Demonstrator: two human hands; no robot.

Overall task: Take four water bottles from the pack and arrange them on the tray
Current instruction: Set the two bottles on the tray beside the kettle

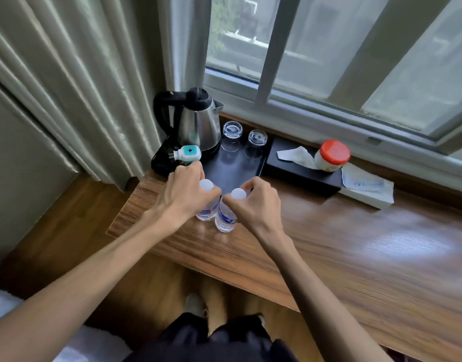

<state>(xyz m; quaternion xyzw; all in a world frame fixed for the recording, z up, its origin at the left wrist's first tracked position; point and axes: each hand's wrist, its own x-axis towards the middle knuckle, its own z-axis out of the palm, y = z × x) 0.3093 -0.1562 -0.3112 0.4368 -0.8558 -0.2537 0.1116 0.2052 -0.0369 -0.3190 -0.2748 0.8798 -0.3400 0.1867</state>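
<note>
Two upright bottles, side by side on the desk, just short of the tray. Left hand closed round one bottle at the neck, right hand round the other. Tray straight ahead, toward the window; near half bare, equally reachable.

Your light: soft daylight from the far window | glare: pale sheen on the table at right | shadows: faint, dimmer near your legs | lens: wide-angle, edges bend, curtain bowed | focus: slightly soft overall
</note>
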